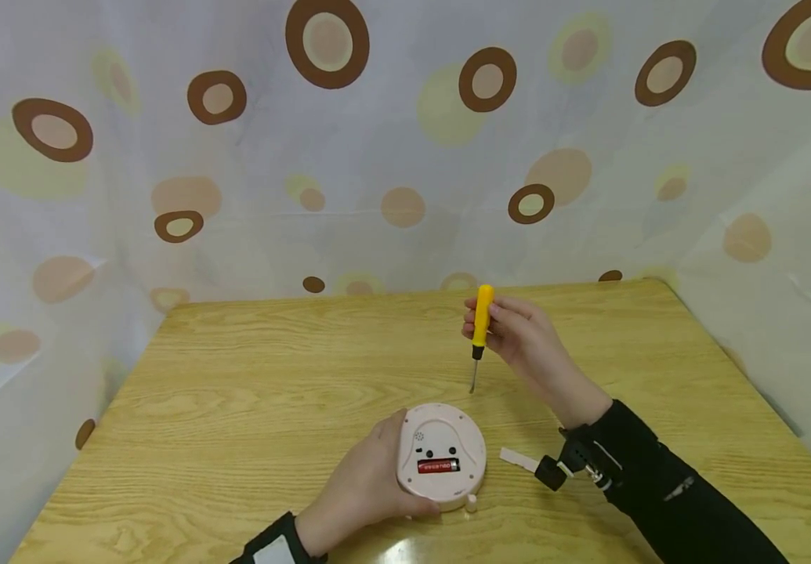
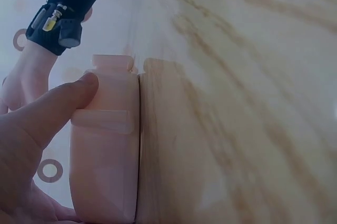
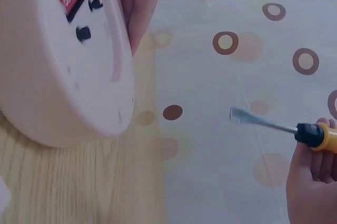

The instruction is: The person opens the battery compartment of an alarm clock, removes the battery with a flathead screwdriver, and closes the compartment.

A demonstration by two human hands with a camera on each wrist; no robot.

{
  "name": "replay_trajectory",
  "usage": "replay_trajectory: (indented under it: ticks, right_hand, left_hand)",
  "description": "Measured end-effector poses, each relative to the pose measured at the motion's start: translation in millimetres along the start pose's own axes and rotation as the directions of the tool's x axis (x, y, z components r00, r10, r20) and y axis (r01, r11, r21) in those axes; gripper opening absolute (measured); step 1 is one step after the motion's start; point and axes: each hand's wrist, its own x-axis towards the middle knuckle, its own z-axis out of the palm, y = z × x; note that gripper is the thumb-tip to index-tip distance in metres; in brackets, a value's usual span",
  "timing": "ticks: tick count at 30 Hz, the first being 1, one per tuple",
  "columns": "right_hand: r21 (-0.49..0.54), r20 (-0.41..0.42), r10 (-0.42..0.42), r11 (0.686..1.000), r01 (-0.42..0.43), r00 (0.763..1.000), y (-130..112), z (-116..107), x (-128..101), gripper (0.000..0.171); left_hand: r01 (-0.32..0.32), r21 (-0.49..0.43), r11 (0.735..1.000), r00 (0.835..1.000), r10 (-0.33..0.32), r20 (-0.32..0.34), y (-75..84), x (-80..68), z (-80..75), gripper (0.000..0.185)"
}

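Observation:
A round pale pink alarm clock (image 1: 440, 427) lies on the wooden table, back face up. In its uncovered battery slot sits a red battery (image 1: 439, 466), close to two black knobs (image 3: 83, 33). My left hand (image 1: 366, 478) grips the clock from the left side, its thumb (image 2: 87, 88) against the rim. Beyond and to the right of the clock, my right hand (image 1: 528, 337) holds a screwdriver (image 1: 482, 321) by its yellow handle. The metal shaft (image 3: 258, 119) points down with its flat tip apart from the clock.
A small pale flat piece (image 1: 518, 458) lies right of the clock, below the right forearm. A black wrist-worn camera (image 1: 552, 472) hangs near it. Behind the wooden table (image 1: 271, 376) rises a patterned cloth (image 1: 349, 157).

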Motion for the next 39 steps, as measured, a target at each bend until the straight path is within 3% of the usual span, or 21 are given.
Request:
replay_trajectory:
  ticks: [5, 14, 24, 33, 39]
  right_hand:
    - [0.141, 0.013, 0.051, 0.989, -0.052, 0.999, 2, 5, -4, 0.037]
    - [0.126, -0.036, 0.113, 0.986, -0.108, 0.993, 8, 9, -11, 0.039]
    - [0.22, -0.09, 0.052, 0.975, -0.031, 0.995, 21, 4, -12, 0.059]
    - [0.253, -0.141, 0.003, 0.967, 0.034, 0.99, 20, 7, -19, 0.059]
    - [0.313, -0.19, 0.032, 0.949, 0.03, 0.981, 17, 12, -27, 0.063]
  left_hand:
    - [-0.008, 0.014, 1.0, 1.0, 0.008, -0.009, -0.1, 0.0, 0.3, 0.128]
    - [-0.001, 0.013, 1.0, 1.0, 0.001, -0.003, -0.3, 0.0, 1.2, 0.128]
    - [-0.011, 0.02, 1.0, 1.0, 0.011, -0.008, -1.7, -0.2, 2.7, 0.128]
    - [-0.027, 0.027, 0.999, 0.999, 0.027, -0.021, -1.8, -1.3, 2.9, 0.129]
    - [-0.02, 0.029, 0.999, 1.0, 0.021, -0.021, -1.4, -1.2, 1.5, 0.13]
